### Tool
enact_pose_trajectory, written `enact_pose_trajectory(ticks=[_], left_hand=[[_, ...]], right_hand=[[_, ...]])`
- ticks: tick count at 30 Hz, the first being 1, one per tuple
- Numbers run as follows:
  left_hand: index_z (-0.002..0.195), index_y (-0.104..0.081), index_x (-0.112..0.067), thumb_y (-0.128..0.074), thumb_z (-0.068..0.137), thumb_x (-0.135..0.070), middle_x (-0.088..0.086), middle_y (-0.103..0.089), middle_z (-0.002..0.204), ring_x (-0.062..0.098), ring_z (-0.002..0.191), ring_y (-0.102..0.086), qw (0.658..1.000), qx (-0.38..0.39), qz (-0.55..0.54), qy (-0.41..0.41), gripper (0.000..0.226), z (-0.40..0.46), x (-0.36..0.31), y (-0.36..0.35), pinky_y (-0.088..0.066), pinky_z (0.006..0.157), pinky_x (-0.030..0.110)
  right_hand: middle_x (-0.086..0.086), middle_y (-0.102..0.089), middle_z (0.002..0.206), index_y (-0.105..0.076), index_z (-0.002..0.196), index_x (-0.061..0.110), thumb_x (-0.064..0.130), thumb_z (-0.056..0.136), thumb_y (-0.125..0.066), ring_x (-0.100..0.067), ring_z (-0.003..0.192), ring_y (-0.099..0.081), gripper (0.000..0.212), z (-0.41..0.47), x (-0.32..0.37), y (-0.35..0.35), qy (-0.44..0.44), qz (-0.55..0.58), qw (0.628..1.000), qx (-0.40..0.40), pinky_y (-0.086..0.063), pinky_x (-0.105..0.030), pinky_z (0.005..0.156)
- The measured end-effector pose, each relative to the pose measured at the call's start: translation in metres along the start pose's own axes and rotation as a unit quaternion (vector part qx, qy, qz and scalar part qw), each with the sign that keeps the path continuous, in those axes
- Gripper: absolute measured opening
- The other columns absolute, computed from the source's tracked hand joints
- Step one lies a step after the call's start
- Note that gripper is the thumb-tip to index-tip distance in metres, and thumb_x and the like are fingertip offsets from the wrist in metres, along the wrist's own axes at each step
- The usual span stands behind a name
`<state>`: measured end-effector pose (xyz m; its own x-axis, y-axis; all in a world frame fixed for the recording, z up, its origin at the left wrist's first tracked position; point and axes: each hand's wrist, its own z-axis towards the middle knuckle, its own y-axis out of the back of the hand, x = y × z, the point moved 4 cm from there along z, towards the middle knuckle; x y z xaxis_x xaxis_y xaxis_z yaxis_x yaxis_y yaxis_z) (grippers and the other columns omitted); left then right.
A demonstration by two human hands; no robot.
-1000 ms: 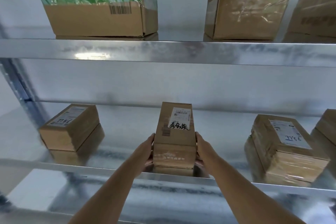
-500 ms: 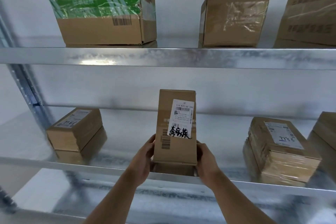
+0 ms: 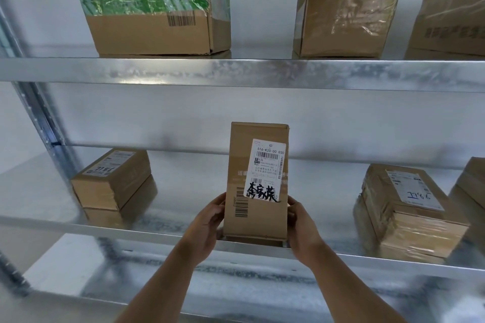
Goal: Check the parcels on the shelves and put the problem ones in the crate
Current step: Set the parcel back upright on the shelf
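A: Shelves?
B: Upper shelf (image 3: 236,73) carries big boxes; lower shelf (image 3: 157,231) small parcels.
A: Step?
B: Inspection. Left hand (image 3: 207,225) and right hand (image 3: 301,228) clasp the tall parcel (image 3: 256,181) upright at the lower shelf's front edge, label facing out.
A: Next?
B: Probably judge the scribbled label. Crate isn't in view.

On the lower shelf (image 3: 157,231), the upright parcel (image 3: 256,181) stands at the front edge, left hand (image 3: 207,225) and right hand (image 3: 301,228) gripping its sides; a small parcel (image 3: 112,181) sits left, a taped parcel (image 3: 409,212) right; three boxes line the upper shelf (image 3: 236,73) above.
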<state>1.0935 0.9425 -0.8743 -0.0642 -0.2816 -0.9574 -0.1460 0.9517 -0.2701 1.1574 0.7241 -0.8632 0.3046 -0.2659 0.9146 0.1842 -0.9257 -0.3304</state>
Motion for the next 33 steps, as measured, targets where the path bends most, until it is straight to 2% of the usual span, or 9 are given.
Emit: enact_pose_trajectory(ticks=[5, 9, 14, 18, 21, 23, 26, 30, 33], left_hand=[[0.146, -0.058, -0.022, -0.03, 0.108, -0.022, 0.02, -0.06, 0.144, 0.045, 0.139, -0.049, 1.0, 0.008, -0.004, 0.004, 0.047, -0.002, 0.001, -0.001, -0.037, 0.109, 0.072], [0.149, -0.055, -0.026, -0.028, 0.112, -0.037, 0.016, -0.061, 0.144, 0.044, 0.136, -0.052, 1.0, 0.004, 0.0, 0.012, 0.047, -0.003, 0.001, -0.002, -0.045, 0.104, 0.073], [0.143, -0.061, -0.025, -0.037, 0.105, -0.051, 0.015, -0.064, 0.141, 0.043, 0.134, -0.055, 1.0, -0.006, -0.004, 0.001, 0.053, -0.007, -0.005, -0.005, -0.05, 0.102, 0.067], [0.146, -0.058, -0.025, -0.035, 0.106, -0.053, 0.015, -0.062, 0.144, 0.041, 0.135, -0.055, 1.0, 0.005, -0.007, -0.008, 0.054, -0.008, -0.005, -0.003, -0.043, 0.105, 0.075], [0.149, -0.054, -0.027, -0.044, 0.105, -0.057, 0.014, -0.062, 0.144, 0.041, 0.133, -0.057, 0.999, 0.021, 0.02, -0.024, 0.054, -0.009, -0.009, -0.009, -0.048, 0.101, 0.073], [0.148, -0.054, -0.029, -0.059, 0.097, -0.051, 0.01, -0.063, 0.143, 0.037, 0.133, -0.057, 0.999, 0.019, 0.012, -0.023, 0.056, -0.01, -0.011, -0.014, -0.053, 0.1, 0.064], [0.144, -0.058, -0.03, -0.067, 0.097, -0.036, 0.005, -0.066, 0.139, 0.031, 0.13, -0.059, 1.0, 0.015, -0.015, -0.022, 0.048, -0.01, -0.012, -0.016, -0.059, 0.095, 0.049], [0.145, -0.059, -0.026, -0.057, 0.102, -0.031, 0.01, -0.064, 0.141, 0.032, 0.132, -0.06, 0.999, 0.018, -0.047, -0.007, 0.043, -0.008, -0.013, -0.013, -0.051, 0.107, 0.056], [0.145, -0.06, -0.024, -0.054, 0.105, -0.028, 0.014, -0.061, 0.145, 0.038, 0.134, -0.057, 0.998, 0.019, -0.054, -0.013, 0.04, -0.003, -0.011, -0.011, -0.052, 0.104, 0.056]], right_hand=[[-0.034, -0.062, 0.127, -0.069, 0.127, 0.021, 0.036, 0.11, -0.033, -0.047, 0.117, -0.066, 0.042, 0.006, -0.004, 0.003, -0.016, 0.001, 1.0, 0.021, -0.05, -0.065, 0.104], [-0.023, -0.073, 0.116, -0.061, 0.133, 0.018, 0.032, 0.111, -0.028, -0.037, 0.107, -0.072, 0.042, 0.007, -0.004, 0.003, -0.006, -0.011, 0.999, 0.039, -0.055, -0.058, 0.099], [-0.019, -0.077, 0.107, -0.059, 0.133, 0.017, 0.032, 0.112, -0.027, -0.031, 0.093, -0.076, 0.041, 0.008, -0.006, 0.005, -0.002, -0.015, 0.998, 0.055, -0.059, -0.046, 0.08], [-0.018, -0.077, 0.11, -0.061, 0.129, 0.017, 0.032, 0.112, -0.026, -0.033, 0.098, -0.076, 0.041, 0.006, -0.004, 0.004, 0.004, -0.019, 0.998, 0.06, -0.058, -0.049, 0.088], [-0.019, -0.073, 0.123, -0.059, 0.134, 0.016, 0.027, 0.111, -0.028, -0.038, 0.116, -0.069, 0.04, 0.01, -0.008, 0.004, 0.003, -0.003, 0.998, 0.067, -0.055, -0.054, 0.099], [-0.019, -0.068, 0.132, -0.058, 0.138, 0.014, 0.024, 0.11, -0.031, -0.038, 0.127, -0.062, 0.04, 0.013, -0.01, 0.007, 0.005, 0.016, 0.997, 0.071, -0.049, -0.057, 0.109], [-0.021, -0.063, 0.139, -0.057, 0.142, 0.01, 0.026, 0.111, -0.037, -0.039, 0.131, -0.058, 0.04, 0.01, -0.01, 0.007, 0.009, 0.03, 0.994, 0.102, -0.048, -0.057, 0.108], [-0.017, -0.06, 0.144, -0.056, 0.146, 0.017, 0.032, 0.107, -0.045, -0.038, 0.134, -0.057, 0.043, 0.004, -0.003, 0.005, 0.035, 0.042, 0.991, 0.126, -0.061, -0.045, 0.092], [-0.015, -0.065, 0.14, -0.057, 0.144, 0.019, 0.036, 0.112, -0.032, -0.036, 0.129, -0.062, 0.045, -0.008, 0.004, 0.001, 0.045, 0.044, 0.989, 0.137, -0.063, -0.042, 0.087]])
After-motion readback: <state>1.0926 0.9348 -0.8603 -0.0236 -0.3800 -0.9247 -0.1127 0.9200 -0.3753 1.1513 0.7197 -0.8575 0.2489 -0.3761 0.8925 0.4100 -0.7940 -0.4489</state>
